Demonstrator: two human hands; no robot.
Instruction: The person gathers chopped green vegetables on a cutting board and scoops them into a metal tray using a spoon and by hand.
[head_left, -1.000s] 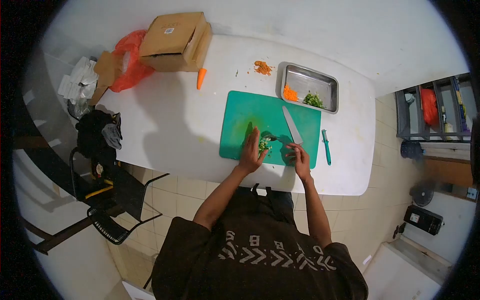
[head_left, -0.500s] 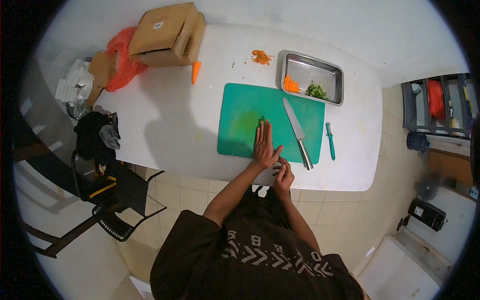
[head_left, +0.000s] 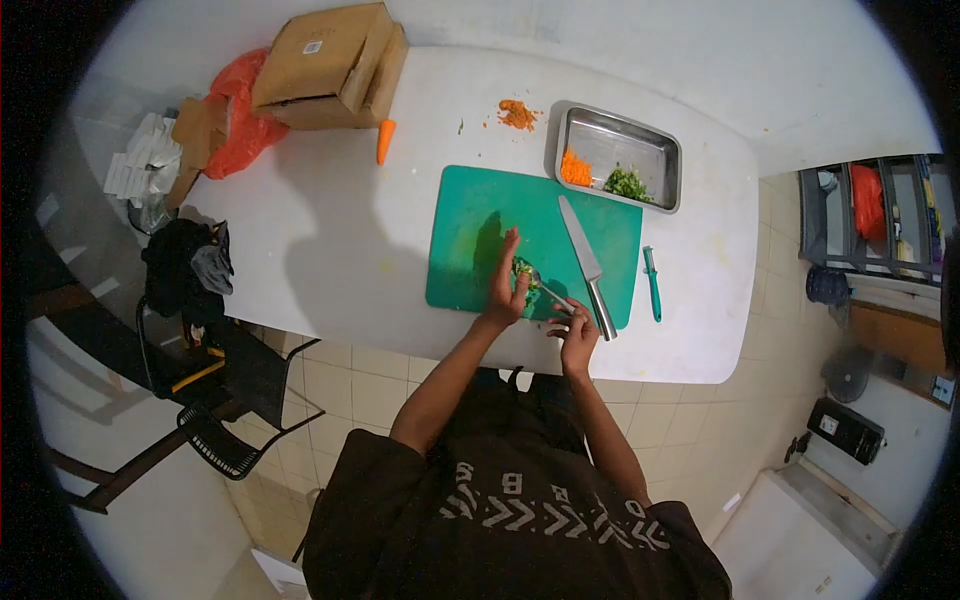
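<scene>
My left hand [head_left: 506, 290] stands on edge over the green cutting board [head_left: 465, 210], fingers stretched out. Against its palm side is a small heap of chopped greens [head_left: 524, 270], partly hidden by the hand. A thin metal utensil that looks like a spoon [head_left: 553, 295] is held in my right hand [head_left: 577, 335], its far end at the greens. Right of them a large knife [head_left: 583, 245] rests on the board, its steel handle reaching over the near edge. A green-handled peeler [head_left: 653, 285] lies on the table beside the board.
Behind the board, a metal tray [head_left: 655, 150] holds shredded carrot [head_left: 576, 168] and chopped greens [head_left: 627, 184]. Orange peelings [head_left: 517, 115] lie left of it. A carrot piece [head_left: 385, 142] sits near the cardboard box [head_left: 325, 60]. A black chair [head_left: 250, 380] stands at the left.
My left hand has lifted and turned from flat on the board to on edge, uncovering greens. My right hand has moved slightly outward, and the metal utensil now shows in it.
</scene>
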